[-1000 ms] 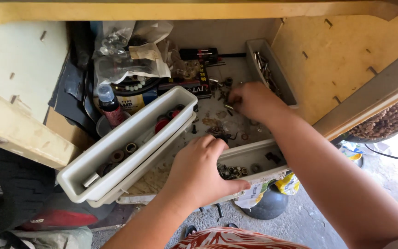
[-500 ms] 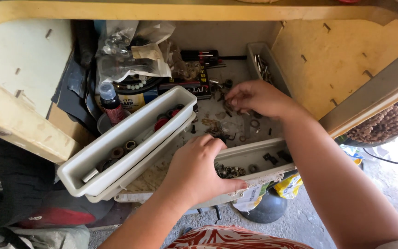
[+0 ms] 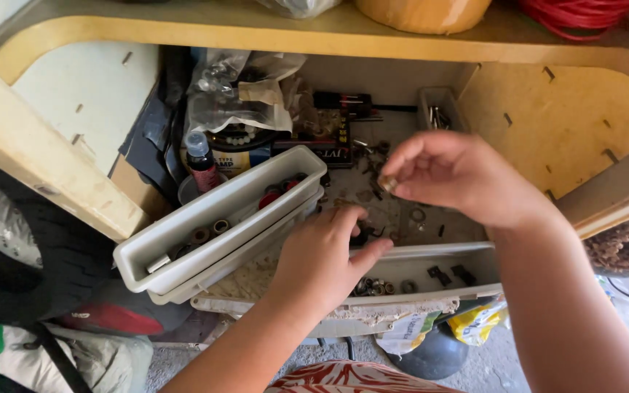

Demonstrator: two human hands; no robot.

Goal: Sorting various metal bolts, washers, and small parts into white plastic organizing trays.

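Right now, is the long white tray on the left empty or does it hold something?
Not empty. The long white tray holds several small round parts, some red, lying along its bottom.

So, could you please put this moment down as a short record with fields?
Setting: wooden shelf compartment cluttered with hardware
Right hand: raised, pinching a small metal piece between its fingertips
Left hand: resting on the front tray, which holds nuts and washers
Long tray: tilted, grey-white, holding rings and red parts
Back of shelf: plastic bags, small bottle, narrow bin of metal parts
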